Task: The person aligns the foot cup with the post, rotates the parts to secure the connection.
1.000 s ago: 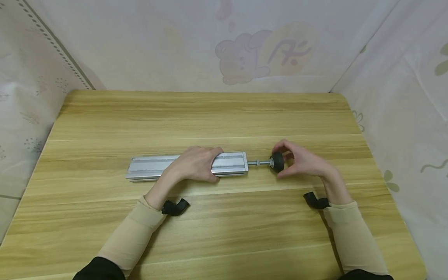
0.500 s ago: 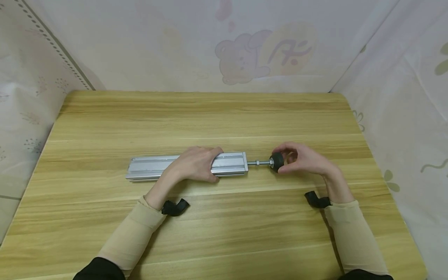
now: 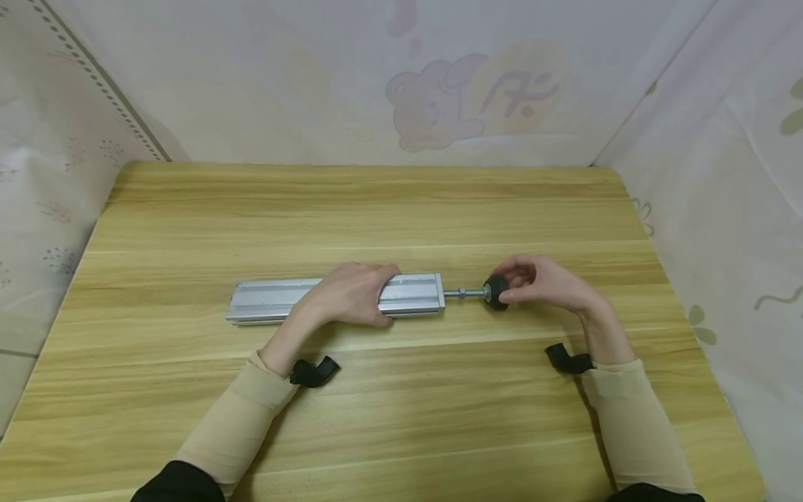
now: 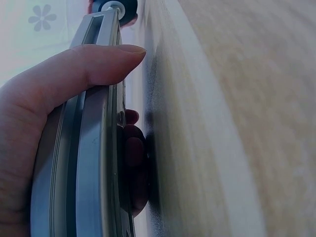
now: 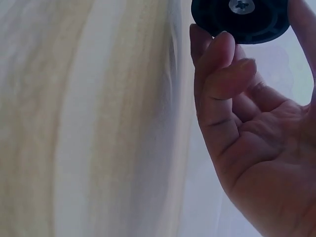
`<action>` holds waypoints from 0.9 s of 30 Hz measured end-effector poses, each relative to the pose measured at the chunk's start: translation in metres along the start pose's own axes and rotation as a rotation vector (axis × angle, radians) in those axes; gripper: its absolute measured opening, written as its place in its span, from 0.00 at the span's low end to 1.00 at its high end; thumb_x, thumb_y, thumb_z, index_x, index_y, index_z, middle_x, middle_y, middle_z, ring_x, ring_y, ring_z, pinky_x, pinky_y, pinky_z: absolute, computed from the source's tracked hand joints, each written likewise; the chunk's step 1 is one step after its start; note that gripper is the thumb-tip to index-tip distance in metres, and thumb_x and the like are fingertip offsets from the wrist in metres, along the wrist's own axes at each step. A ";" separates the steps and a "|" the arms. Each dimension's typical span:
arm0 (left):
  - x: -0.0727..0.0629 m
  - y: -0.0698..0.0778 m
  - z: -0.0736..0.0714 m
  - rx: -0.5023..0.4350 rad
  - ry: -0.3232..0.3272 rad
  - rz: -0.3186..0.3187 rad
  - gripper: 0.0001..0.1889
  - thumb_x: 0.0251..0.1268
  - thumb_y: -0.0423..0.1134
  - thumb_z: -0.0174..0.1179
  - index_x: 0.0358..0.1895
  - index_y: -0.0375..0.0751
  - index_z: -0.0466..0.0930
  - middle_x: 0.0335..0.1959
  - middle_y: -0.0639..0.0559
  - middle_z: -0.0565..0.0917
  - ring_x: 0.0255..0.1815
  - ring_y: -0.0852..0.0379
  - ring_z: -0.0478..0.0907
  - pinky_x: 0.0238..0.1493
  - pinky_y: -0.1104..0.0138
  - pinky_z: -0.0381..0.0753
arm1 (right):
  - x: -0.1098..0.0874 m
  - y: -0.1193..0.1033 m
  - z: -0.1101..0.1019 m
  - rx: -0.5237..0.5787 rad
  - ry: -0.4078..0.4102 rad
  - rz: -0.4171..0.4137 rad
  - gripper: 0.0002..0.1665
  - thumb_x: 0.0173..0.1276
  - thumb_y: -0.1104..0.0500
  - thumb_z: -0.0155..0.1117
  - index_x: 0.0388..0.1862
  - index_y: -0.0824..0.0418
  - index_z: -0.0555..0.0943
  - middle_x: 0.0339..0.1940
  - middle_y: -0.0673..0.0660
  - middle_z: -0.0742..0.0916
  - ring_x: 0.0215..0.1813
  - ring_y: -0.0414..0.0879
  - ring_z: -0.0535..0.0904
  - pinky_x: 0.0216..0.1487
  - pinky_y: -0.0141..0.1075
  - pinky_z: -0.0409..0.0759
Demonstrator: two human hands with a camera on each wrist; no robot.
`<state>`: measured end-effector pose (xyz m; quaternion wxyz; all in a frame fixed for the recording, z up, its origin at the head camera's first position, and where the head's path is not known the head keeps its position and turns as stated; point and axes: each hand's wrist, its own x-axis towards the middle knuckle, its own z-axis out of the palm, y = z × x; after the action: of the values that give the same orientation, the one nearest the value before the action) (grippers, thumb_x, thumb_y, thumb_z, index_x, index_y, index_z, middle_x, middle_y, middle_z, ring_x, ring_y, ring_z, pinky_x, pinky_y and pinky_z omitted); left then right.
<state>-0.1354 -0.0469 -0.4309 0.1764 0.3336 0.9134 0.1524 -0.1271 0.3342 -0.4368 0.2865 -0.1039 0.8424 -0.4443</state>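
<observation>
A silver aluminium extrusion profile [image 3: 410, 293] lies lengthwise across the wooden table. My left hand [image 3: 350, 293] grips it from above, the thumb on the near side and fingers curled over the far side, as the left wrist view shows. A threaded rod with a nut [image 3: 462, 293] sticks out of the profile's right end. On the rod's outer end sits a round black levelling foot [image 3: 496, 292], its underside with a cross-head screw [image 5: 241, 6] facing the right wrist camera. My right hand [image 3: 546, 282] pinches the foot's rim between thumb and curled fingers.
The wood-grain table [image 3: 376, 216] extends around both hands. Pale patterned cloth [image 3: 282, 84] hangs behind it and at both sides. A black curved strap piece [image 3: 316, 371] juts from the left wrist, and a similar piece [image 3: 567, 359] from the right.
My right hand's fingers and thumb have shifted around the black foot's rim, and the thumb sits higher on it. The left hand and the profile have stayed in place.
</observation>
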 end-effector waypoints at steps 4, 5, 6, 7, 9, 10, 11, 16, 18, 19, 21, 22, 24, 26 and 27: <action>0.000 0.000 0.000 0.002 -0.003 -0.004 0.36 0.42 0.54 0.74 0.60 0.50 0.74 0.38 0.58 0.85 0.35 0.57 0.78 0.41 0.60 0.78 | 0.001 0.001 0.000 0.060 -0.010 0.043 0.31 0.67 0.54 0.73 0.66 0.63 0.78 0.53 0.62 0.86 0.50 0.45 0.84 0.51 0.35 0.84; 0.000 0.000 0.000 0.003 -0.003 -0.006 0.36 0.43 0.54 0.74 0.60 0.50 0.74 0.39 0.58 0.85 0.35 0.57 0.78 0.41 0.60 0.78 | 0.001 0.001 0.000 0.070 -0.009 0.050 0.31 0.68 0.54 0.72 0.67 0.64 0.78 0.54 0.62 0.86 0.51 0.44 0.84 0.52 0.35 0.85; 0.000 0.000 0.000 0.003 -0.004 -0.007 0.37 0.43 0.54 0.74 0.61 0.50 0.74 0.39 0.58 0.85 0.35 0.57 0.78 0.42 0.60 0.78 | 0.002 0.001 0.000 0.078 -0.009 0.055 0.31 0.68 0.54 0.72 0.67 0.64 0.78 0.55 0.62 0.86 0.50 0.43 0.84 0.52 0.35 0.85; 0.000 0.000 0.000 0.003 -0.004 -0.008 0.37 0.43 0.54 0.74 0.61 0.51 0.74 0.39 0.58 0.85 0.35 0.57 0.78 0.42 0.60 0.78 | 0.002 0.001 0.000 0.080 -0.008 0.057 0.31 0.69 0.53 0.71 0.67 0.65 0.77 0.55 0.62 0.86 0.50 0.43 0.84 0.52 0.35 0.85; 0.000 0.000 0.000 0.002 -0.003 -0.006 0.37 0.43 0.54 0.74 0.61 0.50 0.74 0.39 0.58 0.85 0.35 0.57 0.78 0.42 0.60 0.78 | 0.001 0.002 0.000 0.080 -0.007 0.050 0.31 0.69 0.53 0.71 0.67 0.65 0.78 0.56 0.62 0.86 0.50 0.42 0.85 0.52 0.36 0.85; 0.000 0.001 0.000 0.002 -0.002 -0.005 0.37 0.43 0.54 0.74 0.60 0.50 0.74 0.39 0.58 0.85 0.35 0.57 0.78 0.42 0.60 0.78 | 0.001 0.002 0.000 0.073 -0.009 0.040 0.31 0.69 0.53 0.70 0.67 0.64 0.78 0.56 0.62 0.86 0.49 0.43 0.85 0.52 0.36 0.85; 0.000 0.001 0.000 0.002 -0.001 -0.003 0.36 0.43 0.54 0.73 0.60 0.50 0.74 0.39 0.58 0.85 0.35 0.57 0.78 0.41 0.60 0.78 | 0.001 0.002 0.000 0.065 -0.013 0.029 0.31 0.70 0.53 0.70 0.68 0.64 0.78 0.56 0.62 0.86 0.49 0.43 0.85 0.51 0.37 0.85; 0.001 0.000 0.001 0.003 0.007 0.003 0.36 0.42 0.54 0.73 0.59 0.50 0.75 0.38 0.58 0.84 0.34 0.57 0.78 0.40 0.60 0.78 | -0.002 0.003 -0.002 0.002 -0.026 -0.067 0.30 0.71 0.53 0.68 0.70 0.58 0.76 0.59 0.58 0.85 0.52 0.45 0.82 0.51 0.36 0.83; 0.001 0.000 0.001 0.002 0.008 0.003 0.36 0.42 0.53 0.73 0.59 0.50 0.75 0.38 0.58 0.85 0.34 0.57 0.78 0.40 0.60 0.78 | -0.003 0.002 -0.003 -0.006 -0.025 -0.108 0.31 0.70 0.55 0.69 0.70 0.57 0.75 0.62 0.58 0.83 0.56 0.45 0.81 0.54 0.35 0.81; 0.001 0.000 0.001 0.002 0.007 0.004 0.36 0.42 0.53 0.74 0.59 0.50 0.75 0.38 0.58 0.85 0.34 0.57 0.78 0.40 0.60 0.78 | -0.004 0.002 -0.004 -0.007 -0.024 -0.128 0.32 0.69 0.56 0.71 0.70 0.57 0.74 0.65 0.58 0.81 0.58 0.45 0.80 0.56 0.34 0.80; 0.001 0.000 0.001 0.000 0.005 0.003 0.36 0.42 0.54 0.74 0.60 0.50 0.75 0.38 0.58 0.85 0.35 0.57 0.78 0.41 0.60 0.78 | -0.004 0.001 -0.004 -0.001 -0.024 -0.167 0.35 0.66 0.59 0.74 0.70 0.58 0.73 0.67 0.59 0.80 0.59 0.45 0.79 0.59 0.35 0.80; 0.000 0.000 0.000 0.000 0.004 0.002 0.36 0.42 0.54 0.74 0.60 0.50 0.75 0.38 0.58 0.85 0.35 0.57 0.78 0.41 0.60 0.78 | -0.004 0.001 -0.004 0.008 -0.029 -0.187 0.37 0.63 0.61 0.75 0.70 0.59 0.73 0.68 0.60 0.79 0.60 0.45 0.80 0.60 0.36 0.80; 0.000 0.000 0.000 0.002 0.002 0.002 0.36 0.42 0.54 0.73 0.60 0.50 0.75 0.38 0.58 0.85 0.35 0.57 0.78 0.41 0.60 0.78 | -0.003 0.000 -0.003 0.011 -0.039 -0.225 0.40 0.59 0.62 0.79 0.69 0.59 0.73 0.68 0.61 0.79 0.60 0.44 0.80 0.61 0.36 0.81; 0.000 0.001 0.000 0.002 0.002 0.002 0.36 0.42 0.54 0.73 0.60 0.50 0.75 0.38 0.58 0.85 0.35 0.57 0.78 0.41 0.60 0.78 | -0.002 0.000 -0.002 0.005 -0.043 -0.247 0.42 0.54 0.63 0.82 0.68 0.60 0.73 0.66 0.60 0.80 0.60 0.45 0.80 0.61 0.36 0.81; 0.000 0.001 0.000 0.003 0.002 0.003 0.36 0.42 0.54 0.73 0.60 0.50 0.75 0.38 0.58 0.85 0.34 0.57 0.78 0.40 0.60 0.78 | -0.001 -0.001 -0.001 0.000 -0.046 -0.252 0.42 0.53 0.63 0.82 0.67 0.60 0.73 0.65 0.60 0.80 0.59 0.45 0.80 0.60 0.35 0.81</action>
<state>-0.1354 -0.0464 -0.4303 0.1746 0.3352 0.9133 0.1519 -0.1269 0.3347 -0.4356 0.2476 -0.2192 0.8160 -0.4742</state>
